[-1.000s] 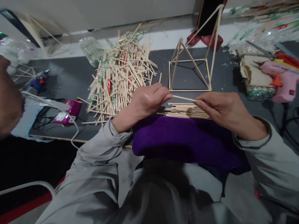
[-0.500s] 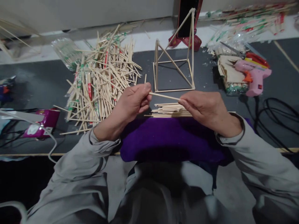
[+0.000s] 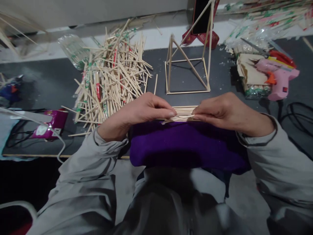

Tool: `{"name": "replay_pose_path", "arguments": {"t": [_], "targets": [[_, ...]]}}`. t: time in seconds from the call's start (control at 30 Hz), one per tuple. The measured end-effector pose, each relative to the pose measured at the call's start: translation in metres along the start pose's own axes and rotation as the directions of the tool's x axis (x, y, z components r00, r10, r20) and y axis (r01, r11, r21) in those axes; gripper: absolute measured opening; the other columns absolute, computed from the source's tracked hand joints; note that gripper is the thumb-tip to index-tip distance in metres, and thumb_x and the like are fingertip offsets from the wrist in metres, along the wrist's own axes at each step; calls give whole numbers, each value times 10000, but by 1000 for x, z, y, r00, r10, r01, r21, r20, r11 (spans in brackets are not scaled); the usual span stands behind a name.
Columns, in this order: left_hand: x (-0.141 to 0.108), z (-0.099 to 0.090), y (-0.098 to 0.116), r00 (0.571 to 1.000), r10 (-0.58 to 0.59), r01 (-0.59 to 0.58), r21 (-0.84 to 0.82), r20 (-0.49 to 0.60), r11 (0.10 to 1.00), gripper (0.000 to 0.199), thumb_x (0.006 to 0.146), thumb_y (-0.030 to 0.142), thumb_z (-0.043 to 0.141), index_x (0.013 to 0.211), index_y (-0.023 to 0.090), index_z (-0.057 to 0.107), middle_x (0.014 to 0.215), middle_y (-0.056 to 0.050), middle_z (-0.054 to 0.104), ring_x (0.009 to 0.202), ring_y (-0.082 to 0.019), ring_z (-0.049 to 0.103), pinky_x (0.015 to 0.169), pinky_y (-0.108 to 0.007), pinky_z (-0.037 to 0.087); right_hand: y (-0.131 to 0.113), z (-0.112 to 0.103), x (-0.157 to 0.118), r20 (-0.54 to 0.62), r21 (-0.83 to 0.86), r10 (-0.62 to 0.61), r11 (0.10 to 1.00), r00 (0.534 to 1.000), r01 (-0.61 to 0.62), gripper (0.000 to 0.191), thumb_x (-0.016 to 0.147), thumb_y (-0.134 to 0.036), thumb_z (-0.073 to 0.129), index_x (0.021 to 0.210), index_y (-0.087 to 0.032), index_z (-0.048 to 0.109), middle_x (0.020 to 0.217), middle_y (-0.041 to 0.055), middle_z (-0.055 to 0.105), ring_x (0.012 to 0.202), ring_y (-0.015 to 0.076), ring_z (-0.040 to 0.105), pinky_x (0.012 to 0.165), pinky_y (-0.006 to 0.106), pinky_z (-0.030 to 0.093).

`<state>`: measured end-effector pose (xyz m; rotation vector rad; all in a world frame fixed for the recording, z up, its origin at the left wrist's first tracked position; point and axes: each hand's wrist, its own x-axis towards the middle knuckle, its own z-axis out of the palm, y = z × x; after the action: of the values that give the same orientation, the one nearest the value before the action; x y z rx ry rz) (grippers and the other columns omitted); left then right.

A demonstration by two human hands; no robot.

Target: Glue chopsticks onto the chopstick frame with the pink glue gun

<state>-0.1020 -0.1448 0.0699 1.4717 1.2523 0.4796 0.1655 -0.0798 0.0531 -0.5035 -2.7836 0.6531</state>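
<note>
A thin wooden chopstick point(image 3: 179, 118) slants over the near side of a row of chopsticks point(image 3: 186, 108) on the dark table. My right hand point(image 3: 223, 112) pinches its right end between thumb and fingers. My left hand point(image 3: 149, 109) is closed at the row's left end, thumb and fingers together on the sticks; it covers their left ends, so its exact grip is partly hidden. Beyond the hands stands an open frame of joined chopsticks point(image 3: 188, 92), with a square base and slanted braces. A purple cloth point(image 3: 188, 143) lies along the near edge, just below both hands.
To the left lies a large heap of loose and wrapped chopsticks point(image 3: 117, 71). A pink glue gun point(image 3: 278, 76) rests at the right beside scissors point(image 3: 254, 45) and black cables point(image 3: 297, 114). A purple box point(image 3: 52, 124) with a white cable is at the far left.
Both hands have come down toward the row, bringing the chopstick held between them low over it. The left hand has gone from a raised grip to the row's left end. The view has shifted slightly.
</note>
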Motion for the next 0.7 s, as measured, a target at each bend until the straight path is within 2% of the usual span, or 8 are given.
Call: {"name": "replay_pose_path", "arguments": {"t": [0.1, 0.17, 0.27, 0.37, 0.47, 0.53, 0.6, 0.7], "targets": [[7, 13, 4, 983, -11, 16, -26, 183, 1000, 192, 816, 292, 730, 881, 126, 801, 638, -20, 665, 473, -77, 516, 438, -174, 354, -7, 7, 4, -58, -257, -102, 963, 993, 84, 284, 1011, -350, 502, 896, -228, 732, 706, 16, 668, 619, 145, 571, 574, 313, 323], [11, 23, 2, 977, -30, 56, -118, 210, 991, 152, 819, 253, 716, 841, 113, 771, 629, -15, 653, 420, -54, 471, 399, -164, 331, -12, 10, 4, -185, -453, -211, 885, 960, 107, 187, 988, -338, 555, 953, -249, 715, 805, 22, 716, 747, 182, 618, 662, 338, 382], [13, 33, -1, 992, -50, 82, -280, 119, 957, 122, 776, 218, 752, 745, 112, 700, 621, -9, 650, 383, -43, 476, 374, -152, 342, -19, 10, -1, -447, -582, -352, 812, 823, 31, 321, 885, -325, 711, 1199, -281, 659, 1200, 70, 714, 1072, 279, 630, 919, 447, 443], [11, 38, -2, 998, -64, 59, -383, 0, 922, 157, 745, 213, 792, 728, 117, 668, 566, 5, 632, 368, -56, 509, 362, -146, 368, -23, 8, -8, -626, -543, -311, 832, 715, -113, 534, 782, -321, 803, 1283, -256, 632, 1259, 129, 662, 1149, 342, 610, 1013, 510, 442], [11, 43, -2, 996, -48, 10, -433, -76, 902, 200, 743, 239, 816, 733, 119, 656, 498, 18, 601, 359, -70, 528, 361, -142, 394, -24, 11, -7, -742, -298, -127, 942, 658, -155, 459, 796, -309, 779, 1232, -255, 644, 1132, 108, 687, 1039, 296, 651, 904, 467, 522], [12, 47, -4, 994, -19, -32, -461, -107, 887, 224, 743, 262, 824, 738, 124, 646, 502, 15, 612, 362, -74, 539, 362, -142, 406, -23, 16, -2, -715, 67, 134, 990, 686, -124, 315, 877, -308, 699, 1185, -259, 653, 1006, 59, 700, 839, 205, 663, 740, 373, 550], [13, 50, -7, 993, 7, -63, -478, -118, 876, 227, 752, 268, 818, 747, 130, 639, 522, 10, 631, 371, -79, 553, 373, -148, 432, -24, 20, 5, -562, 396, 343, 910, 753, -120, 220, 916, -325, 656, 1116, -238, 677, 898, 23, 696, 678, 141, 620, 627, 307, 520], [15, 54, -10, 994, 23, -71, -474, -107, 877, 213, 780, 265, 799, 760, 133, 632, 497, 13, 620, 380, -87, 567, 399, -155, 466, -27, 23, 12, -420, 577, 433, 806, 798, -134, 173, 878, -334, 692, 1000, -212, 709, 814, 5, 687, 631, 119, 592, 571, 266, 481]]}}
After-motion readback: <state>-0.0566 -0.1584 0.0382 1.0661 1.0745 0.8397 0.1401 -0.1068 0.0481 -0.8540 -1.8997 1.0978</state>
